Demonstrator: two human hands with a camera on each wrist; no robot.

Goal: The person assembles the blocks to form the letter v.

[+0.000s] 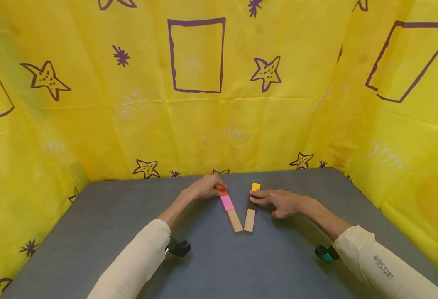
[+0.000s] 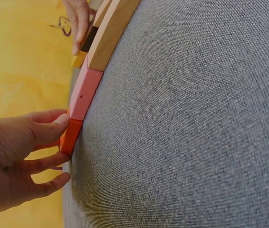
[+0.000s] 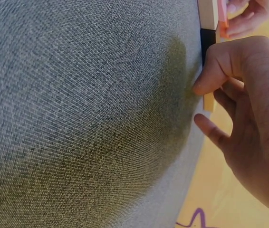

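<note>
Two rows of small blocks lie on the grey cloth and meet in a V. The left row runs from a plain wooden block [image 1: 235,221] through a pink block [image 1: 227,202] to an orange block [image 2: 71,135] at the far end. My left hand [image 2: 20,152] pinches that orange block between thumb and fingers. In the right row are another plain wooden block [image 1: 249,221], a dark brown block [image 1: 252,204] and a yellow block [image 1: 255,186]. My right hand [image 1: 284,203] grips the dark block near the yellow one, its fingers partly covering both.
A grey cloth-covered table [image 1: 219,265] spreads around the blocks. Yellow curtains [image 1: 200,137] with purple stars and frames rise behind it and at both sides. Dark bands [image 1: 179,248] sit at the wrists, below white sleeves [image 1: 136,257].
</note>
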